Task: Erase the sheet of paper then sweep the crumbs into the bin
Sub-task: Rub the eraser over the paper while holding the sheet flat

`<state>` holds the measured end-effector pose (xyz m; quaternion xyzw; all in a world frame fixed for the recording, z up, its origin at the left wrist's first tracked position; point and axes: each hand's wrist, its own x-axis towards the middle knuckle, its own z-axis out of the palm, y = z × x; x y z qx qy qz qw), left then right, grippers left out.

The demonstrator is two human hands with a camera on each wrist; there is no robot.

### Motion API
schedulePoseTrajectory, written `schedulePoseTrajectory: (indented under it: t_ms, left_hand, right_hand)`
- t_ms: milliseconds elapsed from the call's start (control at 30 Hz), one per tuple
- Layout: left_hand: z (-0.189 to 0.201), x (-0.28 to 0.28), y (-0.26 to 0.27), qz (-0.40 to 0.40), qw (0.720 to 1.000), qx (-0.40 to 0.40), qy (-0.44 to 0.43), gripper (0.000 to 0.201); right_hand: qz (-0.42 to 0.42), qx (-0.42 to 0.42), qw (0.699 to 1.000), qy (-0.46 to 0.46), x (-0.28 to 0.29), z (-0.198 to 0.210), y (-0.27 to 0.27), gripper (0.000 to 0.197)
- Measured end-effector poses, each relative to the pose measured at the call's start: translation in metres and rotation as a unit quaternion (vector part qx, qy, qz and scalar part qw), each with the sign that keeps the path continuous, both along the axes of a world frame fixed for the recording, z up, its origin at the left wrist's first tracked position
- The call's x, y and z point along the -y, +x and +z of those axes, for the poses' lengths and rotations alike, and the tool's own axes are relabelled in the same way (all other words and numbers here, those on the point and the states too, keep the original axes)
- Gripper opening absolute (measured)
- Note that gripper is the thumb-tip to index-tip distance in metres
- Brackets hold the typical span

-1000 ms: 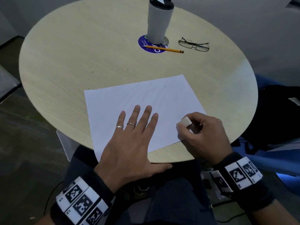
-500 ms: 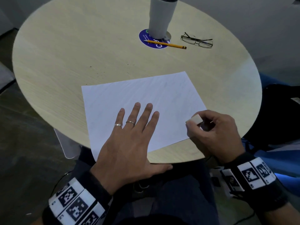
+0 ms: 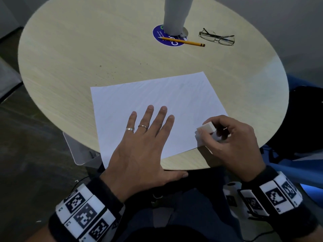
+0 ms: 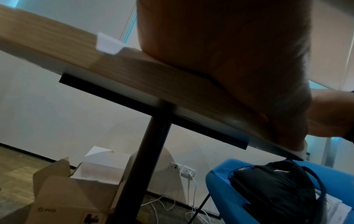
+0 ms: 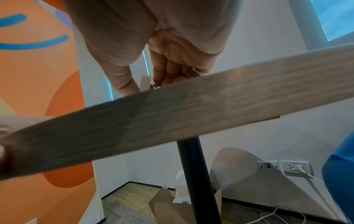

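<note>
A white sheet of paper (image 3: 157, 102) lies near the front edge of the round wooden table (image 3: 70, 58). My left hand (image 3: 152, 116) presses flat on the sheet with straight, spread fingers, and its thumb hangs over the table edge. My right hand (image 3: 202, 135) pinches a white eraser (image 3: 208, 128) between thumb and fingers at the sheet's near right corner. The right wrist view shows the eraser (image 5: 145, 81) upright just behind the table edge (image 5: 172, 121). Dark crumbs (image 3: 111, 72) dot the wood beyond the sheet's far left. In the left wrist view a paper corner (image 4: 107, 44) overhangs the edge.
At the back stand a grey tumbler (image 3: 176, 13) on a blue coaster, a yellow pencil (image 3: 183, 41) and glasses (image 3: 216, 37). An open cardboard box (image 4: 72, 194) sits on the floor by the table's black post. A blue chair holds a black backpack (image 4: 277, 189) on the right.
My right hand slid the eraser slightly right, then back left, over the sheet's near right corner. The left hand stayed flat on the paper. The head view shifted.
</note>
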<state>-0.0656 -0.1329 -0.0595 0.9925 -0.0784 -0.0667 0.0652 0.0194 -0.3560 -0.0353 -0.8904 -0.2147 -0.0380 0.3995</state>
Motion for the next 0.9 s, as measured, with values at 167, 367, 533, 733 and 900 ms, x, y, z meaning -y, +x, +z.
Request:
schedulePoseTrajectory:
  t_ms: [167,367,533,733,900]
  left_hand:
    - [0.0,0.0,0.002,-0.006,1.0,0.005,0.004,0.131]
    - [0.0,0.004,0.004,-0.005,1.0,0.009,0.01,0.132]
    - [0.001,0.003,0.005,-0.006,1.0,0.007,0.006,0.132]
    - [0.001,0.003,0.005,-0.007,1.0,0.006,0.005,0.132]
    - [0.003,0.005,0.005,-0.006,1.0,-0.003,0.01,0.132]
  right_hand:
    - [-0.015,-0.015,1.0,-0.012,0.005,-0.008,0.003,0.02]
    - [-0.006,0.039,0.999,-0.031,0.0,-0.004,0.0,0.014]
    - [-0.008,-0.032,0.999,-0.019,0.009,-0.009,0.008,0.015]
    - [-0.008,0.009,0.999,-0.044,0.002,-0.007,0.001,0.013]
    - [-0.042,-0.022,0.998,-0.038,0.024,-0.011,0.022,0.011]
